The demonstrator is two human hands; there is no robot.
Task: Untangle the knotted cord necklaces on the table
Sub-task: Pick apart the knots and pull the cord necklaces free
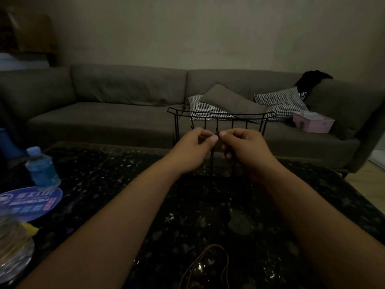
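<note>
Brown cord is lying at six o'clock on the counter — I'm pinching a dark cord between left hand and right hand, fingers curled, raised for slack.

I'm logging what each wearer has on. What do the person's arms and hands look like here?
Both forearms are bare, with no sleeves in view. The left hand and right hand wear no gloves, and no rings, watch or bracelets show. The fingernails look short and unpainted.
</note>
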